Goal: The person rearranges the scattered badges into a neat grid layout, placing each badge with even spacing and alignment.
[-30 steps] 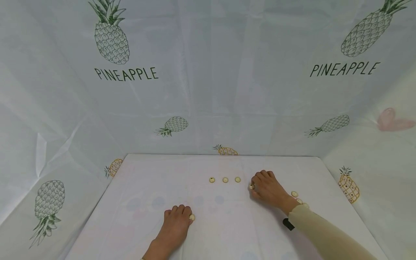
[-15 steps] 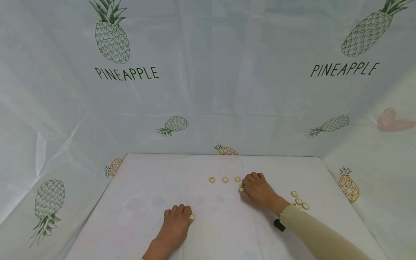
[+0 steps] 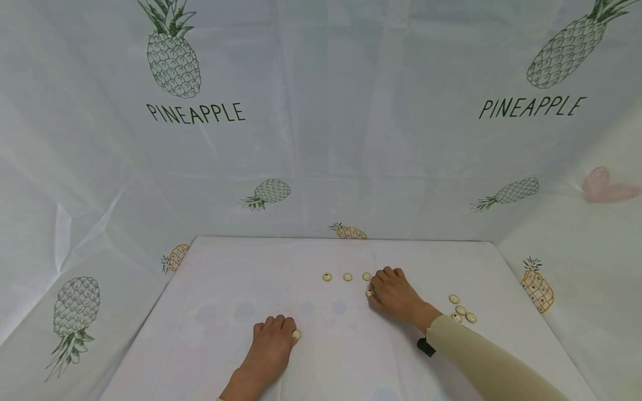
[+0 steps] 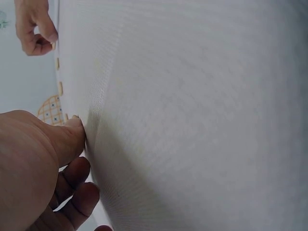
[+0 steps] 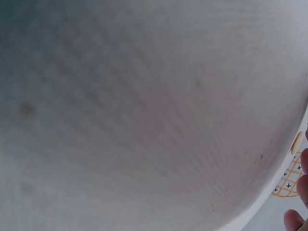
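Note:
My right hand [image 3: 396,295], toward the back of the table, pinches a small round beige button [image 3: 369,293] at its fingertips, close in front of the right-hand button of a row. That row has a left button [image 3: 327,277], a middle button [image 3: 348,277] and a right button [image 3: 366,276], all lying flat. Nearer the front, my left hand [image 3: 270,345] rests low over the cloth, with another button [image 3: 296,335] between thumb and fingers. The left wrist view shows its thumb [image 4: 72,137] pressed down at the cloth. Only some fingertips [image 5: 302,187] of my right hand appear in the right wrist view.
A loose cluster of several buttons [image 3: 461,309] lies to the right, beyond my right forearm. A white cloth [image 3: 225,289] covers the table. Pineapple-printed sheeting [image 3: 321,139] hangs behind it and at both sides. A small black object [image 3: 426,347] shows under my right wrist.
My right hand has moved left and slightly nearer with its button, stopping by the right end of the row. The cluster at the right is now uncovered. My left hand has stayed still.

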`<state>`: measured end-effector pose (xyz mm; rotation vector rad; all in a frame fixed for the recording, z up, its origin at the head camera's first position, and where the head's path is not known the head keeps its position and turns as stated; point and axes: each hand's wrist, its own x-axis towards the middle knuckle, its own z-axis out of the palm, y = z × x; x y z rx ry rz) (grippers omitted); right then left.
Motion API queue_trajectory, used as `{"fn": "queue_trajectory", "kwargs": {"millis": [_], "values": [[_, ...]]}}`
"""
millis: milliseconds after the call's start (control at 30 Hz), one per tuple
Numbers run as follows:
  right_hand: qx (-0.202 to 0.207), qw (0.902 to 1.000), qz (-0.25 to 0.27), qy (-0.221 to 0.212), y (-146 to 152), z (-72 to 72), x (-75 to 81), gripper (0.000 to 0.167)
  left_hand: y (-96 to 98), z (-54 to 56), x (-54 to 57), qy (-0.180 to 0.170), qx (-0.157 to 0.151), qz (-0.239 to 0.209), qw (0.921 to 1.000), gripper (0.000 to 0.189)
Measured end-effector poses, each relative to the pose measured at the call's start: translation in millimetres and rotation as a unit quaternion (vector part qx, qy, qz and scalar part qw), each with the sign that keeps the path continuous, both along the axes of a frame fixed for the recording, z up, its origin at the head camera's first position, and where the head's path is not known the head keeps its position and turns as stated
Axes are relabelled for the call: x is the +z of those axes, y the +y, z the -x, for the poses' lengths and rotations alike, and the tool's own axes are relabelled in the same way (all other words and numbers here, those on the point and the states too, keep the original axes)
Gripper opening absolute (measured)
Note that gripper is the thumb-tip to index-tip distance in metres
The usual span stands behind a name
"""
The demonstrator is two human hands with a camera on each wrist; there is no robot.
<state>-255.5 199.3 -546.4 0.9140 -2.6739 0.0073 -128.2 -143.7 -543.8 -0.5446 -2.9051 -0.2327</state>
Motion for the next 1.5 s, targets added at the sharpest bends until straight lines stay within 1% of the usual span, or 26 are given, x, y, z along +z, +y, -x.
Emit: {"fn": "queue_trajectory", "kwargs": {"millis": [400,667,967,1233,1500], "values": [[0.001,0.9999,0.011,-0.004,1.7,0.0,-0.8,0.021,0.7,0.4,-0.5,0.004,0.003,0.001,1.0,0.026],[0.005,0.9999,0.014,-0.007,3.4,0.3,-0.8,0.021,1.0,-1.0,2.9,-0.002,0.003,0.002,1.0,0.024],[0.007,0.9999,0.011,-0.007,3.7,1.1,-2.7,0.023,1.8,-0.4,3.1,-0.013,0.005,0.003,0.9999,0.023],[0.015,0.9997,0.019,0.004,3.2,0.3,-2.7,0.02,1.1,-0.5,-0.1,0.005,0.003,0.022,0.9997,0.024],[0.016,0.9997,0.017,0.006,3.2,-0.1,-0.9,0.02,1.2,-0.6,-1.1,0.012,0.004,0.019,0.9997,0.025]]}}
